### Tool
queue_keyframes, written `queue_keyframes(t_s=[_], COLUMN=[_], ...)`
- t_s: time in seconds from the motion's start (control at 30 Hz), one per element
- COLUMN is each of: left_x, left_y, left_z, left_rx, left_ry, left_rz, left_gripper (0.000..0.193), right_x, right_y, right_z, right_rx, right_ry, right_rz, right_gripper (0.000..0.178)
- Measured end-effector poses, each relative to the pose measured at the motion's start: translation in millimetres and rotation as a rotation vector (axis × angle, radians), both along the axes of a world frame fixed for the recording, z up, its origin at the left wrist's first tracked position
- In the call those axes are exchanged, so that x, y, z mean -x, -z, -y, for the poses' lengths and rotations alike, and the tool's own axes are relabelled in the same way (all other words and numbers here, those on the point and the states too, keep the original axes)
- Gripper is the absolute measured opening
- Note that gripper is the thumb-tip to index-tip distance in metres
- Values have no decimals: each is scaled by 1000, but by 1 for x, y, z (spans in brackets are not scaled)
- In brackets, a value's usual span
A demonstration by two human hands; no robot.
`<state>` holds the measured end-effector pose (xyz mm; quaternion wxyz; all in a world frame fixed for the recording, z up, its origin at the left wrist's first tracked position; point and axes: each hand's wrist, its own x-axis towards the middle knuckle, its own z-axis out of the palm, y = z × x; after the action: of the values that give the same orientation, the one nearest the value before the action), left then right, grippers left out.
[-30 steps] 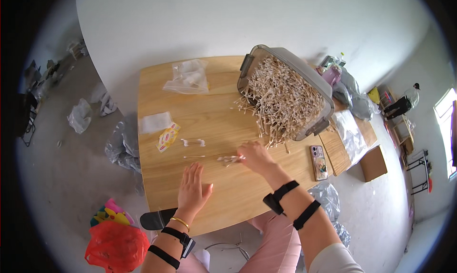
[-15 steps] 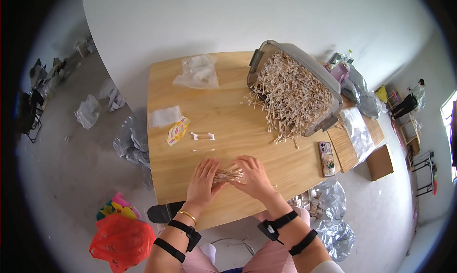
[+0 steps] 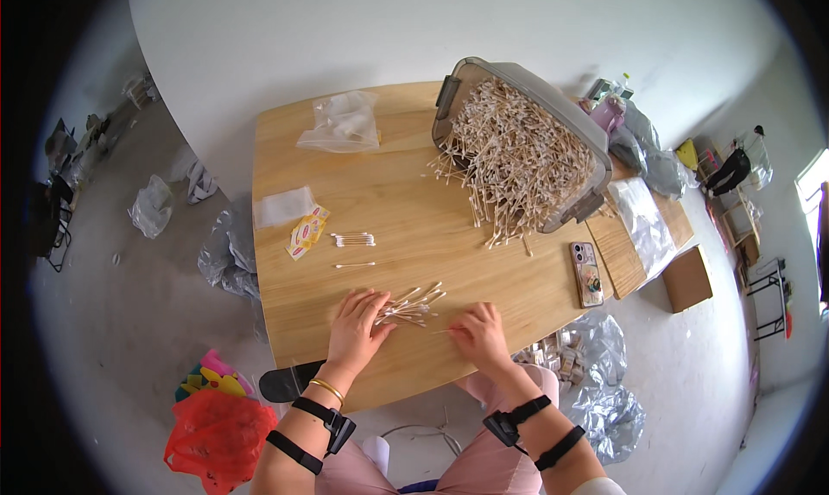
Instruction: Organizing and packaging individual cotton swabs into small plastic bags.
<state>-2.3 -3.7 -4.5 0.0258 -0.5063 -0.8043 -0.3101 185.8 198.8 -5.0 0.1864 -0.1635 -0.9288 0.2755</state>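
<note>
Steady cotton-swab pile (image 3: 409, 308) lightly: your left hand (image 3: 356, 326), fingers together, grip unclear. Right hand (image 3: 480, 335), right of pile, pinches single swab (image 3: 441, 331); keep level.

Two hands (image 3: 356, 326) (image 3: 480, 333), one bin (image 3: 560, 109), one phone (image 3: 587, 275), one red bag (image 3: 218, 439), swabs (image 3: 518, 149) beyond counting

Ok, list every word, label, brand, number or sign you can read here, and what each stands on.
Nothing is clear enough to quote.
Yellow-and-white packets: a red printed mark, too small to read.
Phone: decorated back, no lettering I can make out.
Grey bin: no lettering I can make out.
</note>
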Motion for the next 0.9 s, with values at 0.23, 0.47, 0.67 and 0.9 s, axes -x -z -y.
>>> queue_keyframes(t_s=[0.23, 0.47, 0.67, 0.9], left_x=[-4, -6, -13, -6], left_y=[0, -7, 15, 14], left_z=[-3, -3, -7, 18], left_rx=[-94, -108, -156, -64], left_ry=[-33, -49, -83, -8], left_rz=[106, 113, 505, 230], left_gripper=[59, 54, 42, 47], right_x=[48, 62, 63, 85], right_y=[-9, -15, -2, 13], right_z=[29, 14, 28, 72], right_rx=[2, -67, -42, 54], right_ry=[32, -139, -90, -72], right_rz=[-48, 35, -135, -156], right_gripper=[48, 57, 37, 51])
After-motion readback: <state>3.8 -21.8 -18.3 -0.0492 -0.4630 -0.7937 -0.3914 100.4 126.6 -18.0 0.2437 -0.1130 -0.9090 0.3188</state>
